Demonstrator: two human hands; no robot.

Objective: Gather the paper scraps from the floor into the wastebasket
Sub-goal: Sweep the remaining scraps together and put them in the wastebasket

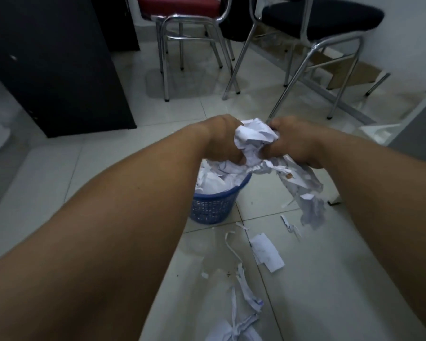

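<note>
A blue mesh wastebasket (pixel 212 205) stands on the tiled floor, filled with white paper up to its rim. Right above it, my left hand (pixel 224 139) and my right hand (pixel 295 141) both grip one crumpled bundle of white paper scraps (pixel 253 139). A long ragged tail of that bundle (pixel 305 193) hangs down past the basket's right side. More paper scraps lie on the floor nearer to me: a flat slip (pixel 267 252), thin strips (pixel 246 289) and a pile at the bottom edge (pixel 234 333).
A dark cabinet (pixel 54 65) stands at the left. A red-seated chair (pixel 182 33) and a dark-seated chair (pixel 322 23) with chrome legs stand beyond the basket. Brown cardboard (pixel 354 72) leans against the far right wall. A small dark object (pixel 333 202) lies right of the basket.
</note>
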